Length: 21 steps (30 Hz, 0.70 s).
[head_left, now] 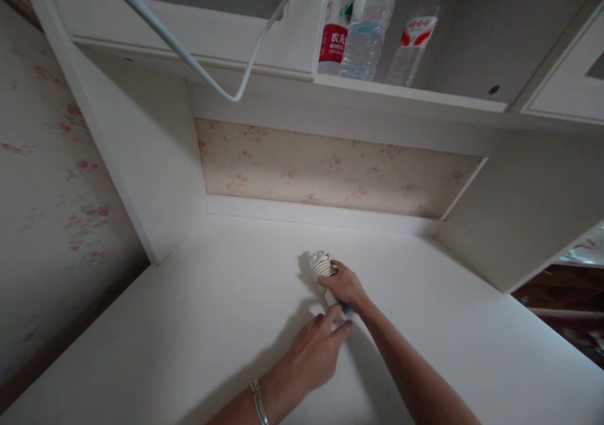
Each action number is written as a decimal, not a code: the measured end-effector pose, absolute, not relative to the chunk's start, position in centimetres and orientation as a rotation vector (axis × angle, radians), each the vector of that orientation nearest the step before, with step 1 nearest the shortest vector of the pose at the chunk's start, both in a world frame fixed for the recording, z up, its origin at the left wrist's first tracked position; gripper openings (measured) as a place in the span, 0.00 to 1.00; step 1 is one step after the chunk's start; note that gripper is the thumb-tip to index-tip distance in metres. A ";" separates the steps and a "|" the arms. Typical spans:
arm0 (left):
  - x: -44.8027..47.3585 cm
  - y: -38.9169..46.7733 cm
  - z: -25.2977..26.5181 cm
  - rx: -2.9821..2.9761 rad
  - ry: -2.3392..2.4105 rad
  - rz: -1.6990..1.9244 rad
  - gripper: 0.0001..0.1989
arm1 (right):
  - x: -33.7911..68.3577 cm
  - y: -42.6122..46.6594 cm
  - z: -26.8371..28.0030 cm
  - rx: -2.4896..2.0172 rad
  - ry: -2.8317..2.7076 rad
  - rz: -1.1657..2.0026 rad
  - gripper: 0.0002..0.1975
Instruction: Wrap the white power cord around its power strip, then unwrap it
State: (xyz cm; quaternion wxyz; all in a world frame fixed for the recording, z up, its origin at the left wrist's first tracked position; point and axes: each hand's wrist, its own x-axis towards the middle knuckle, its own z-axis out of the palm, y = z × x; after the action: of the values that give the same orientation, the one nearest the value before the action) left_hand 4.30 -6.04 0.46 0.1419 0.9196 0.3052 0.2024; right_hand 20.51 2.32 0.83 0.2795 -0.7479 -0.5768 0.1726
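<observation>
A bundle of white cord (pixel 323 265), wound in close loops, is held low over the white desktop. My right hand (pixel 348 287) is closed around it, with fingers and thumb on the coils. Below the right palm shows a small blue part (pixel 347 309), mostly hidden. My left hand (pixel 317 348), with a silver bracelet (pixel 259 402) on its wrist, is just nearer to me. Its fingers close in at the bundle's lower end, around something whitish and blurred that I cannot make out.
The white desktop (pixel 226 299) runs back to a low ledge and a floral wall panel (pixel 302 167). Plastic bottles (pixel 365 35) stand on the shelf above. A pale bent rod or cable (pixel 189 57) hangs across the upper left. Side panels (pixel 141 142) rise at both sides.
</observation>
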 end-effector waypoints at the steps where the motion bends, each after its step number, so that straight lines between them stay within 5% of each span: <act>1: 4.0 -6.1 0.6 2.627 0.885 0.602 0.20 | 22.0 3.0 0.8 -2.040 -1.514 0.445 0.35; 5: 3.5 -5.9 0.6 2.564 0.921 0.566 0.11 | 29.0 5.5 1.6 -2.263 -1.339 0.302 0.36; 21: 4.8 -4.8 -2.0 2.600 0.867 0.546 0.07 | 44.1 9.0 -0.3 -2.537 -1.184 0.216 0.39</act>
State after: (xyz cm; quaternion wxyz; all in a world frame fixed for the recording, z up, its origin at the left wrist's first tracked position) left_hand 4.77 -4.78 -2.03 0.1726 0.9163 0.3057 0.1925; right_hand 44.09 8.99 -0.25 0.1661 -0.8909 -0.4159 0.0758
